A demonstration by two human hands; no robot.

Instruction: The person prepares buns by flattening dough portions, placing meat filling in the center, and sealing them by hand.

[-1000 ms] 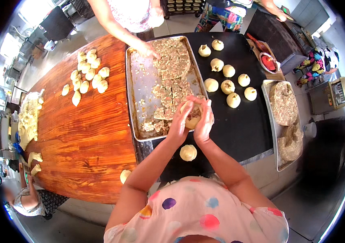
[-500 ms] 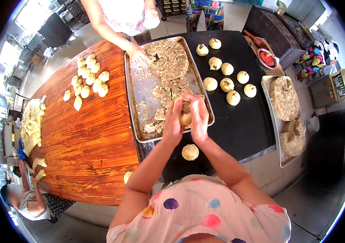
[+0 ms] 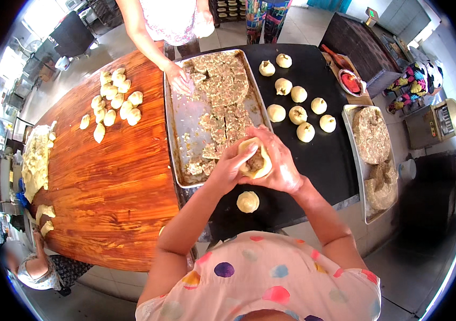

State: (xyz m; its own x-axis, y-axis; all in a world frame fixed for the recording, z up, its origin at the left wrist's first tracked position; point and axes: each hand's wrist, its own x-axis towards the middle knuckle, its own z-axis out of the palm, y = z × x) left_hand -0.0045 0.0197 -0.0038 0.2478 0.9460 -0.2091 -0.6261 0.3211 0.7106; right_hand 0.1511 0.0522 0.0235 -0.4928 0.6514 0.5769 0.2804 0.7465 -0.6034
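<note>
Between my two hands is a round of pale dough [image 3: 265,168] cupped about a lump of brownish filling [image 3: 255,162], its top open. My left hand [image 3: 229,167] grips the near left side, thumb over the rim. My right hand [image 3: 280,163] wraps the other side from behind and beneath. Below my wrists a single filled bun [image 3: 248,201] rests on the black tray [image 3: 313,166]. Just beyond my hands lies a metal tray [image 3: 185,128] with crumbly filling cut into blocks [image 3: 222,80].
Several closed buns [image 3: 298,114] stand on the black surface at right. Dough pieces [image 3: 111,96] and a dough sheet [image 3: 36,166] lie on the wooden table [image 3: 115,198]. A co-worker's hand [image 3: 179,78] reaches over the filling tray. At right are a second filling tray [image 3: 364,176] and a red-filled bowl [image 3: 351,82].
My hands have turned from upright, palms facing, to cradling the dough with its open top and filling showing. The co-worker's hand has shifted slightly on the tray.
</note>
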